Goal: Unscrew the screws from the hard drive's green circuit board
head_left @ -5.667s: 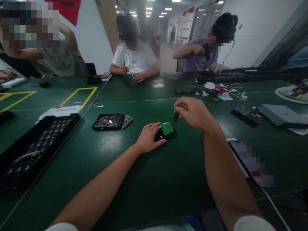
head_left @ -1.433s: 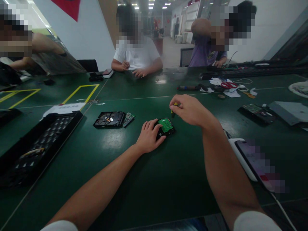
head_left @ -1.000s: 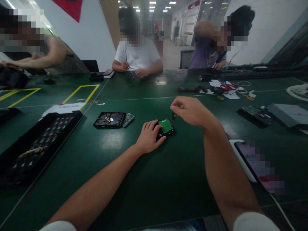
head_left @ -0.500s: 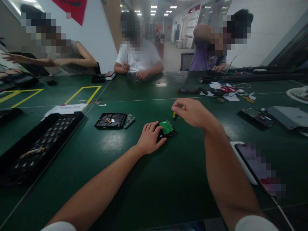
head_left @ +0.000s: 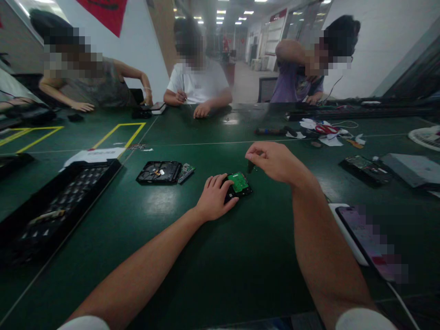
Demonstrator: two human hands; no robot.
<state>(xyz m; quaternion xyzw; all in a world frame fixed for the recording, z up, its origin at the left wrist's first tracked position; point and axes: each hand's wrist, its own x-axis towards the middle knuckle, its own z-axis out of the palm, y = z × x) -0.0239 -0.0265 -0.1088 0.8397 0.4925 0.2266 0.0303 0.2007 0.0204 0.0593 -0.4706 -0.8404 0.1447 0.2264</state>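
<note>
A hard drive (head_left: 244,189) with a green circuit board on its upper face lies flat on the table in front of me. My left hand (head_left: 217,198) is closed over its left side, the thumb along the near edge and the fingers across the top. A small screwdriver (head_left: 250,167) is pinched in the fingertips of my right hand (head_left: 270,160), its handle partly hidden. The tool points down at the drive's right edge; I cannot make out whether its tip sits in a screw. Left of the drive lie another hard drive (head_left: 159,172) and a loose circuit board (head_left: 186,173).
A long black tray (head_left: 74,229) stands at left. On the right are a phone (head_left: 364,238), a further drive (head_left: 366,169) and a grey box (head_left: 412,167). Scraps and red-handled scissors (head_left: 326,129) lie behind them. Several people sit across the green table (head_left: 240,256).
The screwdriver handle shows a dark side where yellow showed before, so it has turned in my right fingers. My left hand keeps its place. The person at far left has lowered an arm.
</note>
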